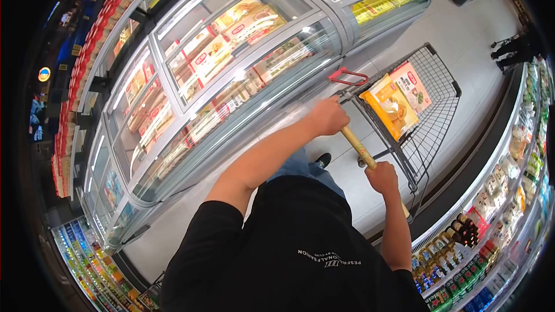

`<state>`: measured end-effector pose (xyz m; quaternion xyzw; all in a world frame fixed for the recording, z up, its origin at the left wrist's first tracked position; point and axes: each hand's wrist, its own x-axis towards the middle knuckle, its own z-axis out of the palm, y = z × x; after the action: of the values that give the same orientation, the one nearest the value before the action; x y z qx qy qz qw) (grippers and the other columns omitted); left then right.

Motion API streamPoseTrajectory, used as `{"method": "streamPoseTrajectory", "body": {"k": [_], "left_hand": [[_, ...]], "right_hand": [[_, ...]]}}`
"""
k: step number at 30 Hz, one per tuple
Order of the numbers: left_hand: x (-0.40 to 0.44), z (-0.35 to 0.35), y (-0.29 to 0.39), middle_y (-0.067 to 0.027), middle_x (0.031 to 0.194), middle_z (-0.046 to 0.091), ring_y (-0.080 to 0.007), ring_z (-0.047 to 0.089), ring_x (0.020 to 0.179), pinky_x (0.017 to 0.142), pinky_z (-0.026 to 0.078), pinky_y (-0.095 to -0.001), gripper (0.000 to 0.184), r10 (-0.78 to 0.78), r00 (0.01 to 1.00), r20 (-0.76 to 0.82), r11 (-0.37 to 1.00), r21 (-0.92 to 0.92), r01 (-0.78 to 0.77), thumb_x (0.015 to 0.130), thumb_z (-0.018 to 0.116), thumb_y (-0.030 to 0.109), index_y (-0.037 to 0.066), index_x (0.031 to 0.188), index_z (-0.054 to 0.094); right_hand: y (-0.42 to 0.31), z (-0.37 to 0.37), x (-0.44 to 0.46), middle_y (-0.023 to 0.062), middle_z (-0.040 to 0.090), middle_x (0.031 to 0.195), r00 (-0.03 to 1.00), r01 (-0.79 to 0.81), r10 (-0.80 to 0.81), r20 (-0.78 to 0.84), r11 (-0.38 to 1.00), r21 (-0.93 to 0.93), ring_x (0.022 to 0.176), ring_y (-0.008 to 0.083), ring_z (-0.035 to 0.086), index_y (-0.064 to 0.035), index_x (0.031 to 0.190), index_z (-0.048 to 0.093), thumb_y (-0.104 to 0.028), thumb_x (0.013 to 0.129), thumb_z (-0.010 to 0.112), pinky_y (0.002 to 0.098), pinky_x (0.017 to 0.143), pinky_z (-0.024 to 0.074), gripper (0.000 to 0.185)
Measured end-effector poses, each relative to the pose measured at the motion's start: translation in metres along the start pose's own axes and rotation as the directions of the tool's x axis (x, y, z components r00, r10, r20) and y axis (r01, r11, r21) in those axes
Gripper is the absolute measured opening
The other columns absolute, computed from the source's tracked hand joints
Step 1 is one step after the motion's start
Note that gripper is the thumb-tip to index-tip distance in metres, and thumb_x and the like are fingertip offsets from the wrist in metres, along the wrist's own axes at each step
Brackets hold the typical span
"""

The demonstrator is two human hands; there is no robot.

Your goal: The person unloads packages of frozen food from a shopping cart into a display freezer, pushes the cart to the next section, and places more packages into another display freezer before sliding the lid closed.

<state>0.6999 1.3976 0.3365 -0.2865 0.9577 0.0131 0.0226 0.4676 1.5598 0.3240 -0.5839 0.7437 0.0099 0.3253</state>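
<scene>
My left hand [328, 117] is wrapped round the left end of the shopping cart's yellowish handle bar [359, 148]. Further along the same bar, my right hand [382, 177] is closed near its other end. In front of both hands stands the wire shopping cart [442, 110], a red-handled part [348, 76] sticking out at its corner. Inside lie two flat food packs: an orange and white pack [390, 107] with round food pictured on it, and a pink and white pack [411, 85] beside it, partly overlapped.
Along the left runs a long glass-topped freezer [231, 86] filled with packaged food. A refrigerated shelf [491, 208] with bottles and bags curves along the right. Pale floor tiles [480, 34] lie ahead, and a dark-clothed person [513, 49] is at the far right.
</scene>
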Motion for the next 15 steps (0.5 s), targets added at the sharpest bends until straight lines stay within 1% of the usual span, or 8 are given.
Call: {"method": "streamPoseTrajectory", "body": {"k": [3,6,8,9,12,15], "left_hand": [[-0.008,-0.004,0.005,0.0001,0.066,0.068,-0.0182,0.065,0.067,0.077,0.043,-0.0337,0.013,0.052,0.999,-0.012,0.993,0.106,-0.05,0.079,0.065,0.02,0.02,0.066,0.068],[0.0,0.014,-0.004,0.0002,0.064,0.067,-0.0179,0.065,0.067,0.076,0.043,-0.0333,0.014,0.057,0.991,-0.121,0.996,0.075,-0.048,0.078,0.066,0.019,0.021,0.064,0.068],[0.007,0.035,-0.01,0.0001,0.062,0.067,-0.0176,0.064,0.066,0.076,0.042,-0.0333,0.015,-0.009,0.978,-0.209,0.999,0.039,0.018,0.077,0.066,0.019,0.021,0.062,0.067],[0.019,0.029,0.002,0.0001,0.061,0.066,-0.0174,0.064,0.065,0.076,0.042,-0.0332,0.016,-0.049,0.961,-0.273,0.997,0.042,0.063,0.077,0.065,0.019,0.021,0.061,0.067],[0.028,0.029,-0.015,-0.0005,0.061,0.067,-0.017,0.064,0.065,0.076,0.042,-0.0332,0.017,0.006,0.955,-0.298,0.995,0.097,0.024,0.076,0.065,0.018,0.02,0.06,0.068],[0.045,0.032,-0.022,-0.0011,0.062,0.067,-0.0168,0.064,0.065,0.076,0.042,-0.0332,0.017,-0.026,0.945,-0.327,0.995,0.082,0.056,0.076,0.065,0.018,0.019,0.06,0.068]], "right_hand": [[-0.005,0.01,-0.011,0.028,0.069,0.08,0.998,0.008,-0.008,-0.057,1.0,0.0,0.08,0.0467,0.069,0.003,0.08,0.073,-0.035,0.081,0.063,0.053,0.078,0.056,0.039],[-0.006,0.018,-0.003,0.0281,0.068,0.078,0.993,-0.038,0.036,-0.109,0.999,-0.018,0.078,0.0467,0.069,0.0031,0.079,0.073,-0.034,0.08,0.064,0.0527,0.076,0.0562,0.038],[-0.018,0.016,-0.004,0.0292,0.067,0.076,0.983,-0.077,0.073,-0.171,0.997,-0.012,0.076,0.0465,0.069,0.004,0.079,0.073,-0.032,0.078,0.065,0.0523,0.074,0.0562,0.036],[-0.003,0.01,-0.002,0.0296,0.067,0.076,0.977,-0.058,0.058,-0.207,0.998,0.006,0.075,0.0466,0.068,0.0043,0.078,0.072,-0.031,0.077,0.065,0.0522,0.074,0.0559,0.036],[-0.016,0.009,0.011,0.0306,0.066,0.075,0.969,-0.058,0.059,-0.241,0.998,0.015,0.075,0.0469,0.068,0.0053,0.077,0.072,-0.03,0.077,0.066,0.052,0.072,0.0549,0.036],[-0.008,0.004,0.03,0.0309,0.065,0.074,0.961,-0.021,0.017,-0.276,1.0,-0.01,0.074,0.0475,0.067,0.0059,0.076,0.071,-0.029,0.077,0.066,0.052,0.072,0.0544,0.035]]}}
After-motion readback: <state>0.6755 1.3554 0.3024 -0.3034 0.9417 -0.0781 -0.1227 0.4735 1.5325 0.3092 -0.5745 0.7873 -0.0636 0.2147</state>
